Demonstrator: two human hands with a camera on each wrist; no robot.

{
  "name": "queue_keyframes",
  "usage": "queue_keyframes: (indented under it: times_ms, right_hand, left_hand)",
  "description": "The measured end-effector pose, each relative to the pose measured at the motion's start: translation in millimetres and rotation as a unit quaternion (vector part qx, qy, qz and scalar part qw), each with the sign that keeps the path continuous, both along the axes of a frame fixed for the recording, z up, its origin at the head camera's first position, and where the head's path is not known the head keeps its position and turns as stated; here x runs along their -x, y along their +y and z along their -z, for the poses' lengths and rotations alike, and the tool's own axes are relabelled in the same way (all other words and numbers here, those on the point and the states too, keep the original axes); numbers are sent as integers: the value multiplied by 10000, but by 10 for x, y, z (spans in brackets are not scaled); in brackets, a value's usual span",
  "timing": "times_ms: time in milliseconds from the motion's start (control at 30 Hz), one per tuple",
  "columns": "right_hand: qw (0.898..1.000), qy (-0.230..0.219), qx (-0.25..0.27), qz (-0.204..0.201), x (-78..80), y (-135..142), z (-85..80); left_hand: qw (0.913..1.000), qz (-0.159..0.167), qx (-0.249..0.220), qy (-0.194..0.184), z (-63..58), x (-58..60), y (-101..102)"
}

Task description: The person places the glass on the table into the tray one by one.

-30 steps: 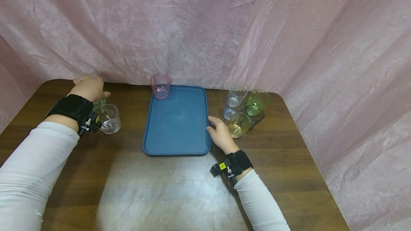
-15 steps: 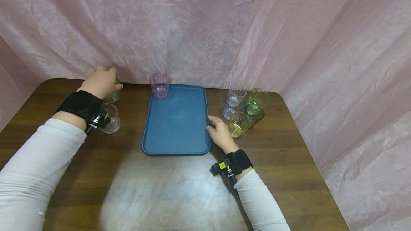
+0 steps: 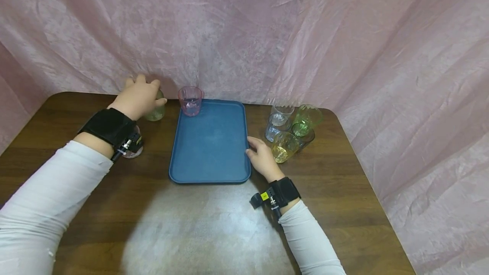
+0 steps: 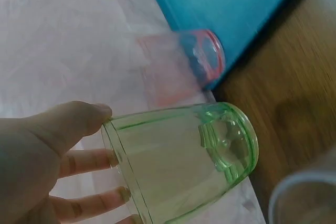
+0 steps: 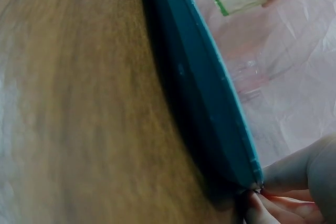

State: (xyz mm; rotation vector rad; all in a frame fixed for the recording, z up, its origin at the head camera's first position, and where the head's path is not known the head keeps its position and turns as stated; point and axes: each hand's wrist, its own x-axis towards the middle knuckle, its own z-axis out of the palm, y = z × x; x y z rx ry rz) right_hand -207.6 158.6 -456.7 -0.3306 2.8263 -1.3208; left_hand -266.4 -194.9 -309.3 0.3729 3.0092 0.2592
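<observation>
My left hand (image 3: 139, 99) holds a clear green glass (image 4: 173, 161) by its rim, thumb on one side and fingers on the other. The glass hangs left of the blue tray (image 3: 214, 147), its base off the table in the right wrist view. On the tray's far left corner stands a pink glass (image 3: 190, 103). My right hand (image 3: 263, 158) pinches the tray's right edge between thumb and fingers. Below my left wrist a colourless glass (image 3: 134, 154) is mostly hidden by the wrist camera.
Right of the tray stand several glasses close together: a yellow one (image 3: 285, 147), a green one (image 3: 307, 117), a bluish one (image 3: 277, 127), a dark one (image 3: 305, 138) and a clear one (image 3: 282, 108). A pink curtain (image 3: 244, 33) hangs behind the wooden table (image 3: 336, 207).
My left hand has moved right from the table's far left toward the tray, carrying the green glass with it. The right hand and the tray look unmoved.
</observation>
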Motion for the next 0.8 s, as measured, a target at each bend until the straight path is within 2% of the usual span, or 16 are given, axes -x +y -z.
queue_keyframes:
  times_ms: [133, 467, 667, 800]
  right_hand:
    - [10000, -7, 19, 4, 1, 11, 6]
    - [10000, 5, 60, 9, -17, 21, 1]
    - [10000, 9, 38, 17, -25, 30, 9]
    - [10000, -26, 30, 32, -31, 26, 0]
  left_hand:
    - [9994, 280, 39, 223, -8, -29, 118]
    - [9975, 598, -24, 381, -23, -75, 373]
    - [9961, 781, -28, 412, 41, -89, 484]
    - [9960, 784, -105, 423, 103, -100, 562]
